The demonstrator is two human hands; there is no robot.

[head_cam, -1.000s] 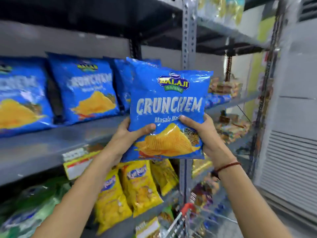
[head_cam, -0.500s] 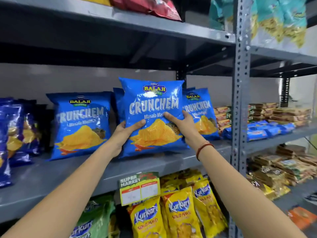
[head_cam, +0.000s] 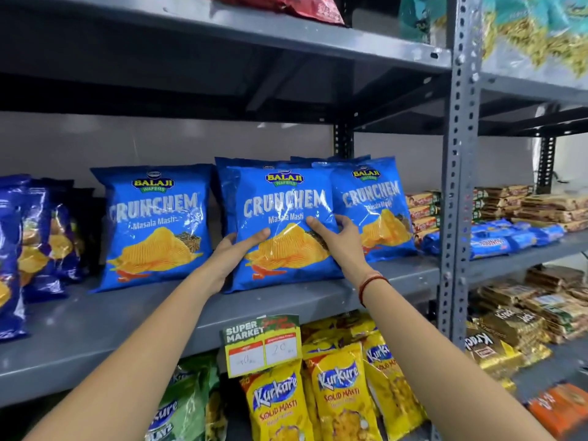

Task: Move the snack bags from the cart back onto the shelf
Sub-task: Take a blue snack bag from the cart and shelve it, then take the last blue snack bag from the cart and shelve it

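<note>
A blue Crunchem snack bag [head_cam: 283, 205] stands upright on the grey middle shelf [head_cam: 95, 326], in front of another blue bag. My left hand [head_cam: 237, 249] grips its lower left side and my right hand [head_cam: 337, 238] grips its right side, thumbs on the front. Its bottom edge rests on the shelf. A matching blue bag [head_cam: 156, 224] stands to its left and another matching bag [head_cam: 378, 211] leans just behind it on the right. The cart is out of view.
Dark blue bags [head_cam: 28, 249] crowd the shelf's left end. A perforated grey upright post [head_cam: 458, 173] stands at right, with biscuit packs [head_cam: 515, 224] beyond. Yellow Kurkure bags [head_cam: 343, 396] and a price tag [head_cam: 262, 343] sit below. An upper shelf [head_cam: 286, 33] overhangs.
The blue bag went from held in the air before the shelf to standing on the shelf between the other blue bags. Both hands stayed on it and reached forward.
</note>
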